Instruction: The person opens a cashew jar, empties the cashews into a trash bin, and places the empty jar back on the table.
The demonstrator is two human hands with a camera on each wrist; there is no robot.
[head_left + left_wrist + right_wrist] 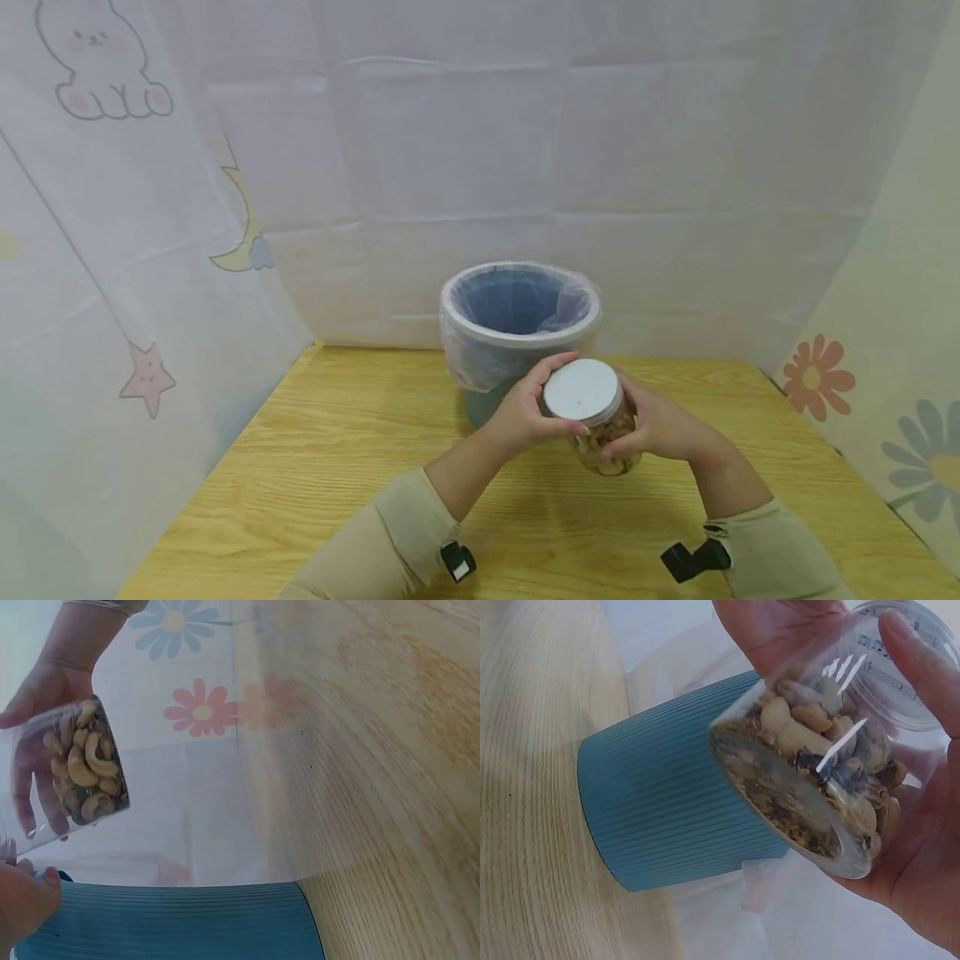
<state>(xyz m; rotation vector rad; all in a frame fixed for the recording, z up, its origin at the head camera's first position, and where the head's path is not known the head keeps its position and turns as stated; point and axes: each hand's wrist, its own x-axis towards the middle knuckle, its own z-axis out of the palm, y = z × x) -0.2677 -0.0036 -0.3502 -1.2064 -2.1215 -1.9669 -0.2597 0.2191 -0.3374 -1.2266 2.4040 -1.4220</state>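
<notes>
Both hands hold a clear jar [609,446] partly filled with cashews and other nuts [86,765], tilted above the table. Its white lid [581,390] is on top. The left hand [528,412] grips around the lid, thumb along the near side and fingers at the far side. On the jar's body, the right hand [667,421] wraps from the right, its thumb across the front. In the right wrist view, the jar's bottom faces the camera and nut crumbs [780,795] lie over it. Printed music notes show through near the lid end.
Just behind the hands, a blue-green ribbed trash bin [675,787] stands on the wooden table [337,467]. A thin clear bag lines it and folds over its white rim [517,340]. Patterned cloth walls [450,150] enclose the table at the back and sides.
</notes>
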